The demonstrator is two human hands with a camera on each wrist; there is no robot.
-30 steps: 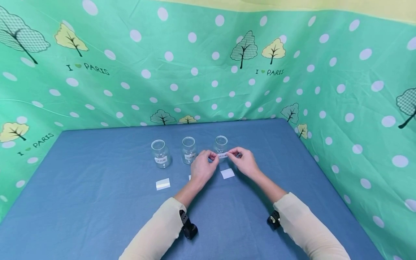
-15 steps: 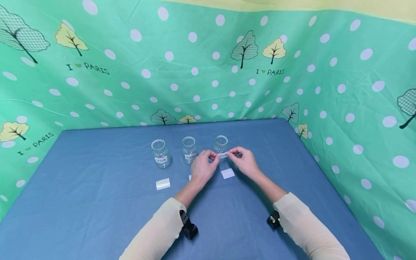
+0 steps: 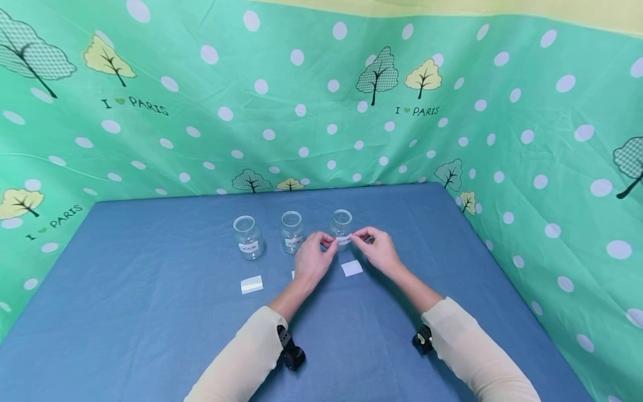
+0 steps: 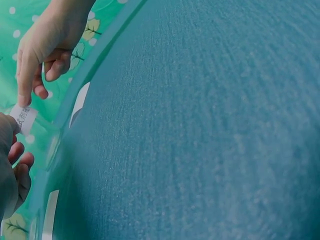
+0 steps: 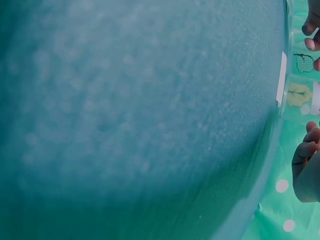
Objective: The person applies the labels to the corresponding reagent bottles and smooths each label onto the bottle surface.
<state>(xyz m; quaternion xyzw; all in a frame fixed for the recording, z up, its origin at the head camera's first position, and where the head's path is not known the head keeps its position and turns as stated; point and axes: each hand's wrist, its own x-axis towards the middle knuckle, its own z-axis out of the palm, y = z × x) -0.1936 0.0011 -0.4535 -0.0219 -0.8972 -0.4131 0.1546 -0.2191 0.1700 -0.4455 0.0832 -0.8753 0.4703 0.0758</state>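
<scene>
A small white label (image 3: 344,240) with dark writing lies across the front of the rightmost glass jar (image 3: 342,221), which stands upright on the table. My left hand (image 3: 315,257) pinches the label's left end between thumb and finger. At the opposite end, the thumb and fingertips of my right hand (image 3: 378,250) do the same. The left wrist view shows the printed label (image 4: 23,119) stretched between both hands; how firmly it sticks to the glass cannot be told. Only a sliver of the label (image 5: 316,97) enters the right wrist view.
To the left stand a middle jar (image 3: 292,226) and a left jar (image 3: 248,237), both labelled and lidless. White paper pieces lie in front: one at the right (image 3: 351,268), another at the left (image 3: 252,285), a third mostly hidden behind my left hand. A green curtain (image 3: 301,139) hangs behind.
</scene>
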